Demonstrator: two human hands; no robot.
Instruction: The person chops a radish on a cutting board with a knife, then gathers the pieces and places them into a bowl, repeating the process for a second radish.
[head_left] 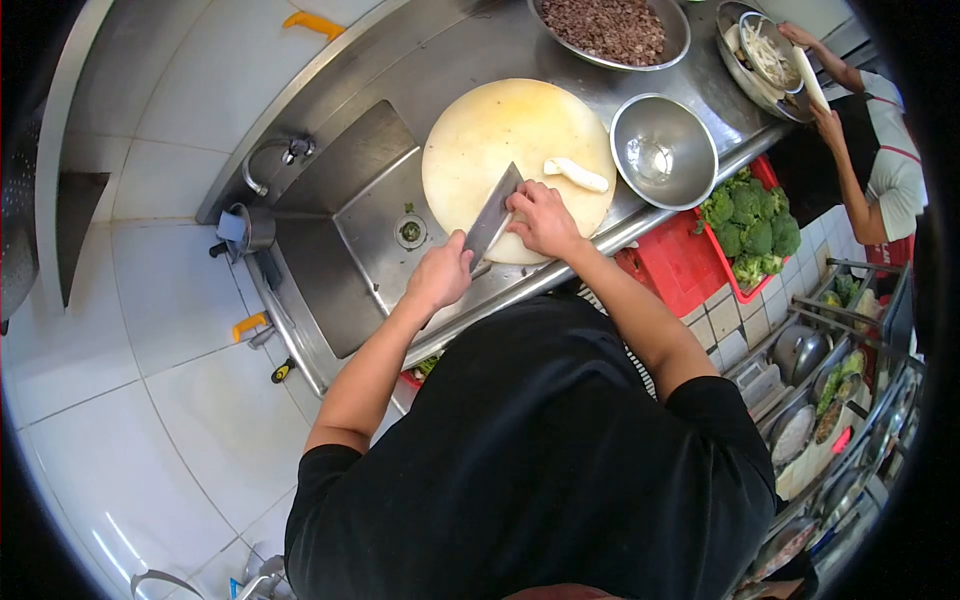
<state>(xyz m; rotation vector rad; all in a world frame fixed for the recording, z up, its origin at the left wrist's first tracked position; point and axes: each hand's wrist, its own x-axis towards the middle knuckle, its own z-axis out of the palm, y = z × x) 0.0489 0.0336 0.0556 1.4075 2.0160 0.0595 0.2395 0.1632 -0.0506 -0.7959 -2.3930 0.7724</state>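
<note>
My left hand (pixel 441 272) is closed round the handle of a cleaver (pixel 493 219), whose blade lies over the lower left part of a round cutting board (pixel 480 125). Close against the right side of the blade is my right hand (pixel 545 218), its fingers bent and pressed down; what lies under them is mostly hidden. A white, elongated piece of food (pixel 578 175) rests on the board just above and right of my right hand. Beside the board on the right stands a steel bowl (pixel 664 151) with nothing in it.
The sink (pixel 345 255) is left of the board. A bowl (pixel 680 45) of chopped brown food stands at the top. Broccoli (pixel 748 220) fills a red crate (pixel 735 283) at the right. Another person (pixel 850 175) holds a long white item over a bowl (pixel 735 70).
</note>
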